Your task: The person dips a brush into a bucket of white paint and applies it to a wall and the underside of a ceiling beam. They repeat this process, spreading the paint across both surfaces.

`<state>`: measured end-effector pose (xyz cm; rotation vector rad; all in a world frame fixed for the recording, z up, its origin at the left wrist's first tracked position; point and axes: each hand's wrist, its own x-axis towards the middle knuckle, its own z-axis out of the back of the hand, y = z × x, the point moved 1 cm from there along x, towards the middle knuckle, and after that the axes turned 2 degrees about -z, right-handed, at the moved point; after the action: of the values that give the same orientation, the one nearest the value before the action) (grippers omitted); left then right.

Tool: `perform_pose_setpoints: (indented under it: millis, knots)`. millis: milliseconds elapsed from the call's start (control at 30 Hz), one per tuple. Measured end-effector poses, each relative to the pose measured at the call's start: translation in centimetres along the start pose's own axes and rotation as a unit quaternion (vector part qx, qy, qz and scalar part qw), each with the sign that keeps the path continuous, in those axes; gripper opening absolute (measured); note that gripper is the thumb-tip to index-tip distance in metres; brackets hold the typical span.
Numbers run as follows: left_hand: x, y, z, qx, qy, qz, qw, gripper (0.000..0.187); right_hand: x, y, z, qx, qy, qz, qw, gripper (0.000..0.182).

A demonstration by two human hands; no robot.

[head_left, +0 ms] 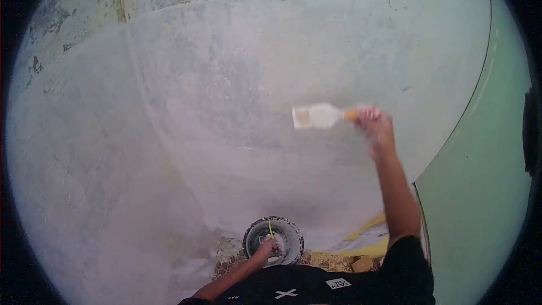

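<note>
My right hand [373, 127], blurred by motion, is closed round the orange handle of a wide, flat paintbrush [320, 116]. The brush is coated in white, with a tan patch near its tip, and points left across the wall [271, 79]. Low in the view, my left hand [272, 245] is closed on a thin yellow bucket handle that runs up to the far rim. Below that hand is a round, dark bucket [301, 242], its rim splashed white and its inside greyish. My fingers hide part of what lies inside.
Pale, patchy coating covers most of the wall, with rougher, stained patches [56, 17] at upper left. A green surface [480, 152] lies right of a dark seam. Beneath the wall are a patterned floor [226, 248], a yellow-edged sheet [367, 234] and a small brown block [362, 264].
</note>
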<state>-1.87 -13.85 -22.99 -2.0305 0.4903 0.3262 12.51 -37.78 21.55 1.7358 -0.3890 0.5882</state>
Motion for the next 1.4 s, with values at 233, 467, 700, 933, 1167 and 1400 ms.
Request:
perform_pose_setpoints:
  millis: [233,467,700,933,1167,1400]
  knots:
    - [-2.5,-3.1,-0.5,0.032,0.012,0.022,0.999,0.012,11.9,12.6,-9.2,-0.273,0.091,0.249,0.925,0.023]
    - [-0.6,-2.3,-0.4,0.025,0.013,0.033,0.999,0.014,14.5,16.8,-14.7,-0.493,0.167,0.344,0.782,0.016]
    - [-1.6,-3.0,-0.9,0.022,-0.002,0.024,0.999,0.015,10.9,15.1,-15.1,-0.596,0.224,0.599,0.486,0.016]
    - [-1.0,-1.9,-0.1,0.003,0.000,0.032,0.999,0.017,3.4,2.9,-10.3,-0.588,0.377,0.632,0.335,0.021]
    - [-1.7,-2.0,-0.2,0.003,0.013,0.012,1.000,0.015,3.0,3.3,-12.3,-0.481,0.383,0.416,0.670,0.011]
    - [-0.4,-0.7,0.5,-0.023,0.019,0.016,0.999,0.017,10.1,5.4,-19.2,-0.297,0.248,0.248,0.888,0.014]
